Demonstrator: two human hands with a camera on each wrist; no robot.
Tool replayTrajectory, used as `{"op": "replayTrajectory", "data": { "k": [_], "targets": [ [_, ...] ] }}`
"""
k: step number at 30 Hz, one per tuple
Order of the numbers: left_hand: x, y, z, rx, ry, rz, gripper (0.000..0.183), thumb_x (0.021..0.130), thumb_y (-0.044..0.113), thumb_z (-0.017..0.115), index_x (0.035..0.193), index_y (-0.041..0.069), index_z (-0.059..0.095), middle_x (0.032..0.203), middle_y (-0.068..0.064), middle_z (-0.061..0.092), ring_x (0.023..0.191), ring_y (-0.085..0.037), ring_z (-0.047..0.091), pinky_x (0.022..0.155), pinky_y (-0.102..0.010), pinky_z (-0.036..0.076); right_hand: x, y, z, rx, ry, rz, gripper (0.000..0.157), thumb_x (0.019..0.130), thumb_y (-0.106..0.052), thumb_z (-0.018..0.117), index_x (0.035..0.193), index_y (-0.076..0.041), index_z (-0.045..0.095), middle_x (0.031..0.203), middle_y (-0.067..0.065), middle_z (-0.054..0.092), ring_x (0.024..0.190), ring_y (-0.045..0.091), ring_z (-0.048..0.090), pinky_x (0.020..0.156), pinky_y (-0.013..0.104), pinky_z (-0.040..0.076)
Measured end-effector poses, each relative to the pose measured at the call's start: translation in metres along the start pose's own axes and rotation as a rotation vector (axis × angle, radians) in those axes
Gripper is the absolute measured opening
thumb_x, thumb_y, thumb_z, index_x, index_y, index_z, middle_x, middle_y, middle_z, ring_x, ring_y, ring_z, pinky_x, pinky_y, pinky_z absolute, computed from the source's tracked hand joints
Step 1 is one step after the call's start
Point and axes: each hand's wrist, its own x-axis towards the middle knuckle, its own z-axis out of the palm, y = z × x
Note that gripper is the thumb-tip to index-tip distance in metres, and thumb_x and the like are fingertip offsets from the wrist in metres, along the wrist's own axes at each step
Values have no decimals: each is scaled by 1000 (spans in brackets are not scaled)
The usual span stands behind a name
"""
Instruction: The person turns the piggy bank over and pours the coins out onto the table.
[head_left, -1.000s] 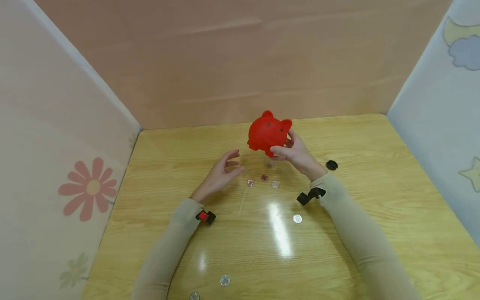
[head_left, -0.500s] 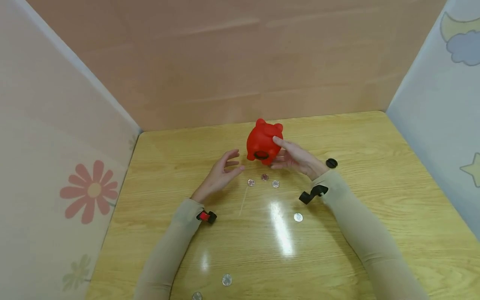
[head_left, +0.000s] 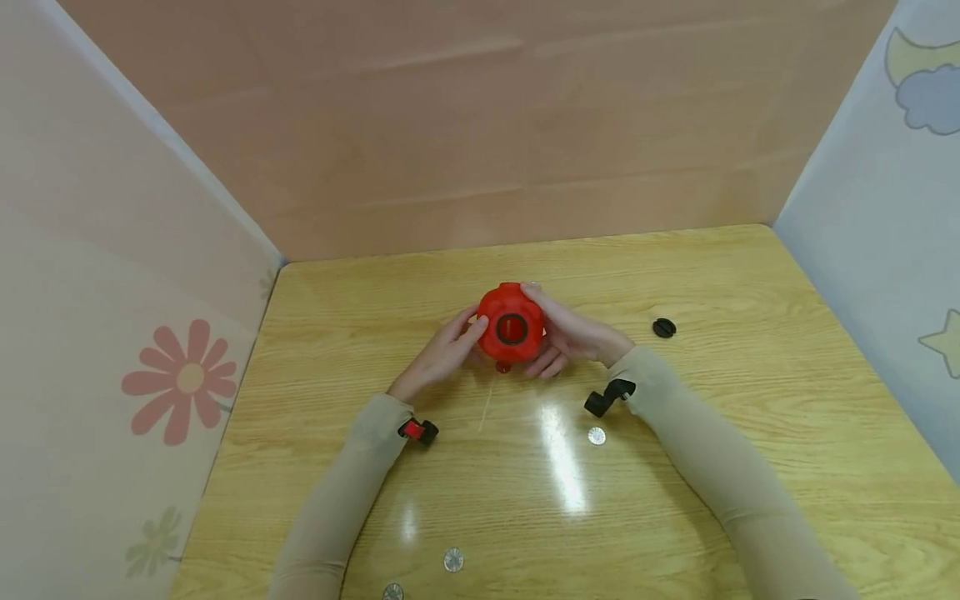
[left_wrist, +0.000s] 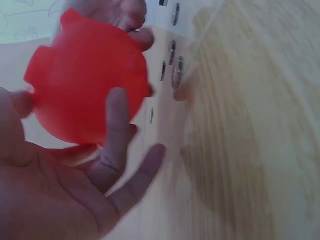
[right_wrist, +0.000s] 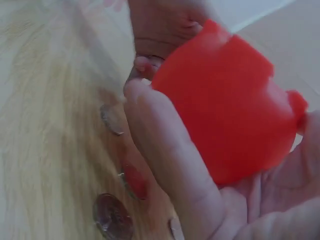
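A red piggy bank (head_left: 491, 343) is held up over the table, its underside turned toward the head camera. A round, dark-rimmed opening (head_left: 512, 328) shows in that underside. My left hand (head_left: 442, 352) grips the bank's left side, thumb on the near face; in the left wrist view some of its fingers (left_wrist: 117, 125) spread along the red body. From the other side my right hand (head_left: 573, 333) holds it, thumb near the top and fingers below. Several coins lie on the table under the bank, among them one coin (right_wrist: 113, 217) in the right wrist view.
A black slotted plug (head_left: 663, 327) lies on the wooden table (head_left: 712, 400) to the right. One coin (head_left: 596, 436) rests nearer to me, and two more, a coin (head_left: 453, 559) and another coin (head_left: 393, 592), lie near the front. Walls enclose the back and sides.
The piggy bank has been turned from its face to its underside and brought lower and nearer. My left hand, free before, now grips it too. The bank and hands now cover the middle coins.
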Motion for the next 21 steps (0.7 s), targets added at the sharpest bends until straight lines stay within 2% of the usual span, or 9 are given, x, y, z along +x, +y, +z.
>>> {"op": "replayTrajectory", "data": {
  "k": [2,4,6,8,9,11,13,15,21],
  "targets": [
    [1,1,0,23,0,-27,65,114,51,42,169,18,31,133,-18,70,101,-35,74,106,-54,54,3,0,3,-18,29,15,107,89,-97,20,157,-17,42,116,22,76,94,36,80,72,39,66],
    [1,1,0,16,-9,-30,66,114,50,43,170,19,26,137,-18,68,106,-33,74,109,-53,53,4,2,5,-3,84,-41,101,92,-93,26,154,-16,45,114,20,76,90,33,80,72,38,66],
    [2,0,-1,-31,-12,-18,66,115,46,41,172,20,20,142,-20,65,114,-37,73,112,-55,52,4,5,7,4,176,-215,85,101,-78,42,154,-13,44,118,19,75,88,26,79,73,39,67],
    [1,0,-1,-83,-7,2,65,116,43,39,172,20,17,149,-20,61,122,-40,70,113,-57,52,1,6,9,-16,265,-439,70,105,-51,60,157,-9,39,127,20,71,93,21,78,74,42,68],
    [1,1,-2,-116,-6,17,63,117,41,37,172,20,16,152,-20,59,125,-42,69,113,-58,53,-1,5,10,-35,297,-542,69,103,-37,66,158,-8,35,132,21,66,97,21,76,75,45,68],
    [1,1,-2,-150,11,42,61,117,40,34,172,17,19,154,-21,57,129,-44,67,112,-60,53,-6,1,10,-80,343,-676,75,98,-19,74,159,-11,31,140,24,60,104,26,76,76,52,67],
    [1,2,-2,-156,26,58,59,117,39,33,170,15,23,157,-20,54,132,-44,65,111,-62,52,-11,-6,8,-78,350,-707,76,95,-15,76,157,-15,32,145,25,57,113,33,73,78,57,66],
    [0,3,-2,-157,37,71,59,118,38,33,169,11,24,158,-22,52,134,-45,63,111,-63,52,-16,-10,4,-132,368,-687,78,94,-16,80,156,-19,33,148,21,55,118,40,70,84,58,66],
    [2,2,1,-87,71,90,58,117,35,39,167,9,29,157,-21,53,134,-41,63,108,-59,54,-25,-4,-9,-485,382,-564,98,81,-26,94,161,-23,37,157,13,50,126,44,65,96,54,63]
  ]
}}
